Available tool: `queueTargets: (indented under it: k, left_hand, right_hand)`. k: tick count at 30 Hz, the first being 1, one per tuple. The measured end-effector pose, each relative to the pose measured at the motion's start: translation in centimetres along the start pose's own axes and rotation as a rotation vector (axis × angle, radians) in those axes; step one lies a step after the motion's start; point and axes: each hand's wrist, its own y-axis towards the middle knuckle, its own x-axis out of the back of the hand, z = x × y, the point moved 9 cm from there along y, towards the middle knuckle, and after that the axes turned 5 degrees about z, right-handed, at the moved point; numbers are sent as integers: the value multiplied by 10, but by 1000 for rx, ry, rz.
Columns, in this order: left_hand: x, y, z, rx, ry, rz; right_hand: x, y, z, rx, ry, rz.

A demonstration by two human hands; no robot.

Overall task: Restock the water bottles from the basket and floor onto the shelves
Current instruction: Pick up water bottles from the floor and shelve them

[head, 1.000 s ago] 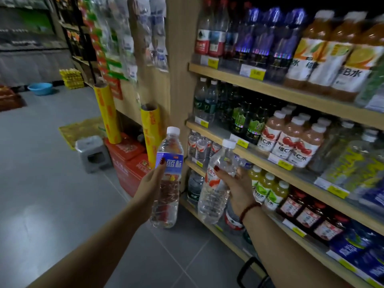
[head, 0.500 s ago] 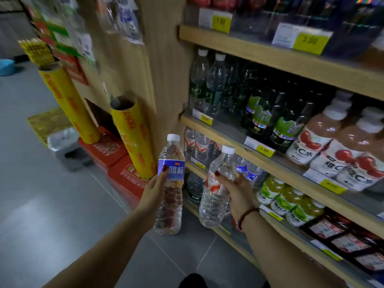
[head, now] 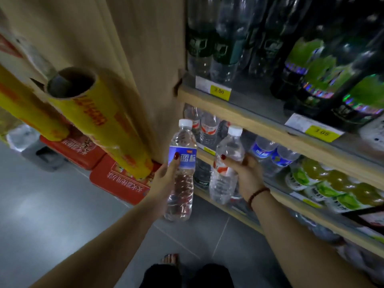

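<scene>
The person is leaning in closer to the shelving than a moment ago, so the upper rows have slid out of sight and the low water shelf [head: 209,151] now sits at the centre of the frame. Both bottles are being carried with them. The left hand [head: 164,179] is wrapping around the blue-label bottle [head: 181,169], thumb across the label, holding it upright left of centre. The right hand [head: 246,174] is closing around the red-label bottle [head: 225,165], tilting it slightly, its cap toward the shelf edge. Neither bottle is resting on a shelf yet; both are hanging over the floor [head: 62,204], just in front of the opening.

That suggests the placing step is about to begin, with the red-label bottle nearest its kind: matching red-label bottles [head: 204,127] are standing at the shelf's left end, and blue-label ones [head: 268,150] further right, behind the right hand.

At upper right, dark green-labelled bottles [head: 311,65] are filling the shelf above, whose wooden lip with yellow price tags [head: 220,91] is overhanging the gap and looks likely to limit headroom. At left, a yellow roll [head: 93,119] is leaning against the end panel [head: 145,59] over red boxes [head: 122,179], crowding the left hand's side. The basket is not in view.
</scene>
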Motion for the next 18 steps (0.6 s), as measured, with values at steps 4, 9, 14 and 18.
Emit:
queueTargets:
  k: [4, 9, 14, 18]
  left_hand:
    - [1, 37, 20, -37, 59, 52]
    - [-6, 76, 47, -64, -20, 120]
    - [-21, 109, 53, -195, -83, 115]
    - [-34, 137, 55, -318, -116, 119]
  right_hand:
    - [-9, 24, -9, 67, -1, 48]
    - [4, 52, -22, 163, 109, -10]
    - [16, 82, 0, 362, 162, -42]
    - [17, 101, 23, 542, 131, 13]
